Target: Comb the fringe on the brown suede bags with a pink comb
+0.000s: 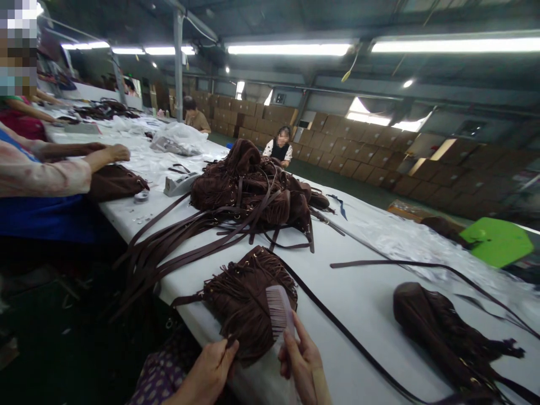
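A brown suede fringed bag [242, 292] lies at the near edge of the white table [363, 304]. My left hand [213, 368] pinches the hanging fringe at the bag's lower edge. My right hand [301, 360] grips a pink comb [280, 311] whose teeth rest against the fringe. A long brown strap [337, 329] runs from the bag across the table toward the right.
A pile of brown fringed bags and straps [253, 191] sits mid-table. Another brown bag [439, 329] lies at right. A person at left rests an arm [63, 169] on a bag. A tape dispenser [179, 184], plastic bags [179, 138], a green object [498, 241] and stacked cartons [379, 146] lie beyond.
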Demonstrator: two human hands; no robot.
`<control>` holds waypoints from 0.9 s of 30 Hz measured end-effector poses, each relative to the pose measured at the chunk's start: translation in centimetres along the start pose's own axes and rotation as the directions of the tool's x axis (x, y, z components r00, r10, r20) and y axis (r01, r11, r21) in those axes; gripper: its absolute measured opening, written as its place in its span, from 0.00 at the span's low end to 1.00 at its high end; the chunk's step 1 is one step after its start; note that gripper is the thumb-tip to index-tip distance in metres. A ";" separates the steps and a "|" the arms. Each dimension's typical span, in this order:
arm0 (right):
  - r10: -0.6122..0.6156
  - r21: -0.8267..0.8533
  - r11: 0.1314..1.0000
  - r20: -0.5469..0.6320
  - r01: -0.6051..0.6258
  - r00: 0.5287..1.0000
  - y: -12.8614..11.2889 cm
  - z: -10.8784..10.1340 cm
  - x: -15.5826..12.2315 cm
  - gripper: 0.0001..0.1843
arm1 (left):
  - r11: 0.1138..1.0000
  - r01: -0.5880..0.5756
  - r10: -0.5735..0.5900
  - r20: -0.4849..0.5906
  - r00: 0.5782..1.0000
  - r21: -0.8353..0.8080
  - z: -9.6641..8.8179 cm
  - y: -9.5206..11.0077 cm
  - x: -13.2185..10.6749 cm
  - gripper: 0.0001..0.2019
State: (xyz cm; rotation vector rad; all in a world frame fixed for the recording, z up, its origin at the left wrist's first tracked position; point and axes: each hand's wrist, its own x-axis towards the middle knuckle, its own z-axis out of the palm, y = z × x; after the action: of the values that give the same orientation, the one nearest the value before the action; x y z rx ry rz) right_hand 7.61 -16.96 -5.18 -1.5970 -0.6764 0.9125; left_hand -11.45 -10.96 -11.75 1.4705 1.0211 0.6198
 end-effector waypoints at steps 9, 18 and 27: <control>-0.253 -0.224 0.929 0.194 0.294 0.948 -0.9 4.9 1.0 0.26 | 0.820 -0.363 0.403 0.003 0.915 0.443 -1.6 2.9 1.4 0.17; 0.029 0.212 0.968 0.437 -0.135 0.899 -1.6 5.9 1.1 0.24 | 0.851 -0.508 0.499 0.100 0.861 0.131 -6.2 14.4 5.5 0.08; 0.107 0.413 0.852 0.465 -0.322 0.879 -3.9 4.6 0.3 0.50 | 0.920 -0.177 0.305 0.355 0.884 -0.348 -1.4 8.1 5.5 0.27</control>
State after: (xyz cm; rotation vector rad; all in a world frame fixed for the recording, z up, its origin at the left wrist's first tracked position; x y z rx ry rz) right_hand 4.00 -13.43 -1.80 -1.0395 -0.5062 1.5047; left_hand -8.10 -4.95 -4.65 1.3805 0.3961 0.5892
